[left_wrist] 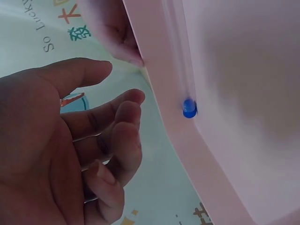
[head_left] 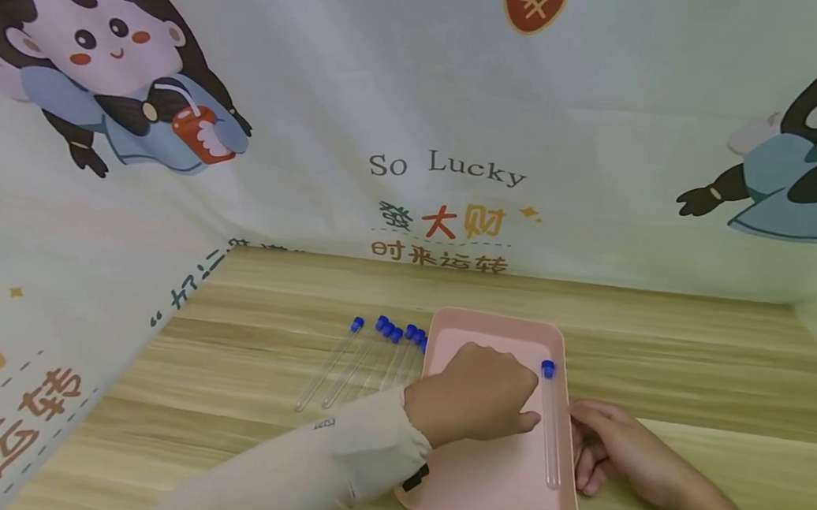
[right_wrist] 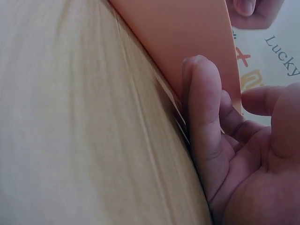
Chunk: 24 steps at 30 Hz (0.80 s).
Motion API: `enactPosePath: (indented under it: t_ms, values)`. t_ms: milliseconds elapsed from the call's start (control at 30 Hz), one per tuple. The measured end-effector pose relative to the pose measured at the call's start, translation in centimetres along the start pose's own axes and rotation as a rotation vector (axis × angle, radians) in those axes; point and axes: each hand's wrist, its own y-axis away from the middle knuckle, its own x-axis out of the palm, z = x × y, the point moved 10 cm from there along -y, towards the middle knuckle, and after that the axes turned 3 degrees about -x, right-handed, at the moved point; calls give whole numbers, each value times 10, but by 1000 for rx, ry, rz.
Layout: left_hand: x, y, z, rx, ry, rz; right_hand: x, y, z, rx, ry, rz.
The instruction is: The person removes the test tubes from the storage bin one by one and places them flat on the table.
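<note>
A clear test tube (head_left: 548, 435) with a blue cap lies lengthwise along the right wall inside a pink tray (head_left: 488, 490). My left hand (head_left: 480, 394) hovers over the tray, left of the tube, holding nothing. In the left wrist view, that hand's fingers (left_wrist: 124, 136) are loosely bent, apart from the blue cap (left_wrist: 189, 108). Beside the tray's right side is my right hand (head_left: 615, 447), its thumb at the rim and its other fingers bent against the outer wall (right_wrist: 183, 37), holding the tray by that side.
Several clear test tubes (head_left: 329, 372) with blue caps lie side by side on the wooden table (head_left: 246, 338), left of the tray; the left forearm (head_left: 309, 461) hides part of them. A printed cloth (head_left: 362, 109) stands behind and at the sides.
</note>
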Motion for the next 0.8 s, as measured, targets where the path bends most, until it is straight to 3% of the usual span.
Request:
enactPosePath:
  t_ms: [133,333,533,800]
  values:
    - [10,-11,-9,5,-45,53,0,0,-1,3,-5,-1]
    - [22,-21,-20,13,-73,80,2,0,0,-2,-8,7]
    - [34,-27,-21,-4,-33,133,1,-1,0,12,0,-3]
    - [45,-37,-18,-25,-12,134,-1,0,-2,12,-1,-10]
